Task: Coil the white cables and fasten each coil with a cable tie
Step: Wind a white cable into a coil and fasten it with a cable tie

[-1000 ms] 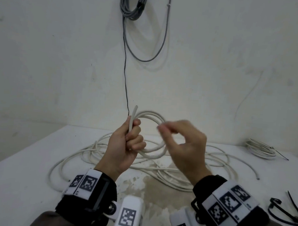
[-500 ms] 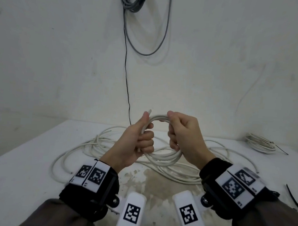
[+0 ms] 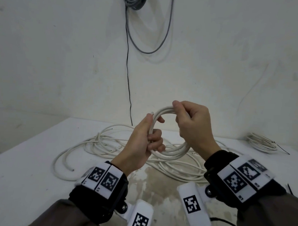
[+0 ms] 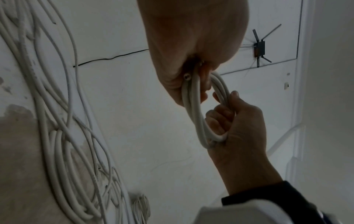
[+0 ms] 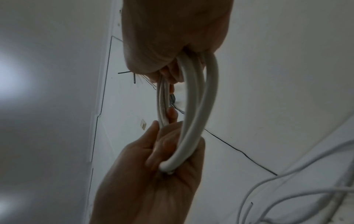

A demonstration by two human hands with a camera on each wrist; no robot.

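Raised above the surface, a small coil of white cable is held between both hands: its left side is clasped by the curled fingers of the left hand, its top is gripped by the right hand; the uncoiled cable is left trailing on the surface, and a finished coil is seen far right
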